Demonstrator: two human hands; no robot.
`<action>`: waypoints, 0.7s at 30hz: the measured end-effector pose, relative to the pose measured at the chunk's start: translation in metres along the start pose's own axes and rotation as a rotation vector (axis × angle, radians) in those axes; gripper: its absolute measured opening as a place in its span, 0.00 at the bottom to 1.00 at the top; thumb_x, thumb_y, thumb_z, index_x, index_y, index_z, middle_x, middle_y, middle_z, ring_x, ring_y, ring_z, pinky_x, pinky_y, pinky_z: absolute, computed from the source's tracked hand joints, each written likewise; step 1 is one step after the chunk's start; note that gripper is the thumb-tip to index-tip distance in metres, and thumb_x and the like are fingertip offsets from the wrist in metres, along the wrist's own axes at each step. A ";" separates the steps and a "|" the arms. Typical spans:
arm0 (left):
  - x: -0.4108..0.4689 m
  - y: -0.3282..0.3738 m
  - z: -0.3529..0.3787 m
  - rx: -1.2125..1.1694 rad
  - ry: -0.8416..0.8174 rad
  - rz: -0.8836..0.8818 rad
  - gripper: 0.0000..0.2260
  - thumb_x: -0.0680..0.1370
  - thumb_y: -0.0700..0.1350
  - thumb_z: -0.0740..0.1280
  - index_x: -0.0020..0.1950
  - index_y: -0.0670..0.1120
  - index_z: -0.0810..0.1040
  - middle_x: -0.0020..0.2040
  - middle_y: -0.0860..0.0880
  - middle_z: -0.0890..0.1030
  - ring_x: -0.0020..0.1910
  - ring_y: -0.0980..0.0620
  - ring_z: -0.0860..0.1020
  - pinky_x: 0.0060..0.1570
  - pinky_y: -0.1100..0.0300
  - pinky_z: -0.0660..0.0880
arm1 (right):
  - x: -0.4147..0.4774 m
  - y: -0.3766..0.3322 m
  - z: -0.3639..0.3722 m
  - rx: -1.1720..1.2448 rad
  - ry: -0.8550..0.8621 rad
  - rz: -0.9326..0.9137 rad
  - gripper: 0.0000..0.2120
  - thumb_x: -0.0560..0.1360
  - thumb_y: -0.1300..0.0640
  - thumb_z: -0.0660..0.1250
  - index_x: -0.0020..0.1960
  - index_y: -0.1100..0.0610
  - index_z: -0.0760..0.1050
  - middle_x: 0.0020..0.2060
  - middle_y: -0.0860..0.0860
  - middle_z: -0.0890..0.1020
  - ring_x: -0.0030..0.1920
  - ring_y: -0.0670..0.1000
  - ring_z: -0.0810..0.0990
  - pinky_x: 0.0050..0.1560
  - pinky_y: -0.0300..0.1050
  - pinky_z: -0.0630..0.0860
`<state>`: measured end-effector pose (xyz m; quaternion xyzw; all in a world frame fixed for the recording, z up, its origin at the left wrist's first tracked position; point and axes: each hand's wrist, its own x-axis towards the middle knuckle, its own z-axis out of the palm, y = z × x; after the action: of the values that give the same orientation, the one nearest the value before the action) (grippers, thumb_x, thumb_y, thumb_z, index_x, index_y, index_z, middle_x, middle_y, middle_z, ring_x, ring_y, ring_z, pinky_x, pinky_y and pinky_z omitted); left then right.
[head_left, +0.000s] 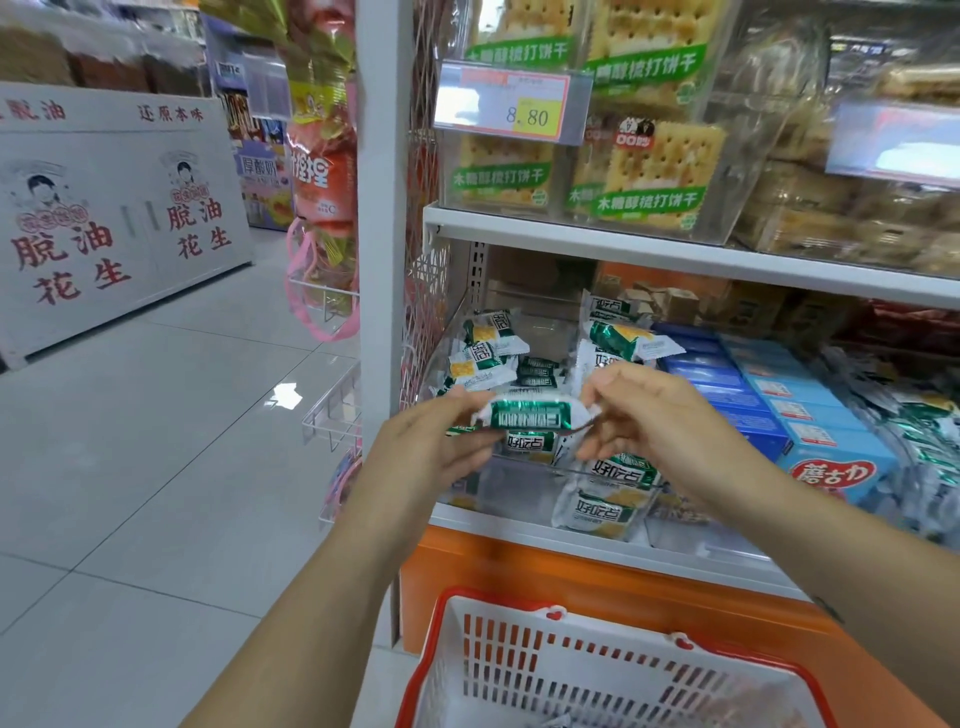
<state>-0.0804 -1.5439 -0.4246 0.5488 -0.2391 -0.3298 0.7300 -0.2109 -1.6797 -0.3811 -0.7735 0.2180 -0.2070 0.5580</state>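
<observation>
Green-and-white snack packet (530, 415) is held level in front of a store shelf (623, 249), pinched at either end. The left hand (441, 441) grips its left edge between thumb and fingers; the right hand (654, 410) pinches the crimped right edge. The packet hangs just above a clear bin (519, 486) heaped with matching packets on the lower shelf. To the right of the bin stand blue boxes (810, 415). On the shelf above, cracker packs (660, 171) sit behind a price tag (511, 104) reading 8.80. Nearest the camera, a red-rimmed white basket (452, 597) sits below the forearms.
</observation>
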 end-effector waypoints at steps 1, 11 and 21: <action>0.001 -0.003 -0.001 0.058 -0.001 0.030 0.11 0.74 0.51 0.67 0.51 0.48 0.82 0.49 0.50 0.85 0.51 0.52 0.83 0.54 0.58 0.79 | -0.001 0.004 0.000 -0.081 0.009 -0.024 0.09 0.78 0.56 0.61 0.41 0.56 0.75 0.33 0.51 0.82 0.34 0.50 0.81 0.40 0.42 0.77; 0.003 -0.010 -0.004 0.320 0.058 0.156 0.11 0.76 0.40 0.69 0.56 0.50 0.75 0.46 0.48 0.80 0.45 0.49 0.80 0.48 0.61 0.77 | -0.006 0.031 0.006 -0.164 0.165 -0.191 0.10 0.72 0.66 0.70 0.38 0.53 0.77 0.31 0.45 0.83 0.34 0.42 0.78 0.41 0.32 0.75; 0.006 -0.014 -0.003 0.294 0.046 0.025 0.13 0.76 0.38 0.69 0.60 0.45 0.75 0.51 0.37 0.80 0.52 0.38 0.81 0.56 0.41 0.77 | -0.012 0.034 0.000 -0.269 0.133 -0.270 0.10 0.73 0.58 0.70 0.49 0.44 0.78 0.48 0.44 0.81 0.43 0.44 0.79 0.48 0.37 0.77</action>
<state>-0.0773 -1.5491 -0.4388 0.6542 -0.2749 -0.2697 0.6510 -0.2245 -1.6827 -0.4145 -0.8478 0.1746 -0.2996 0.4011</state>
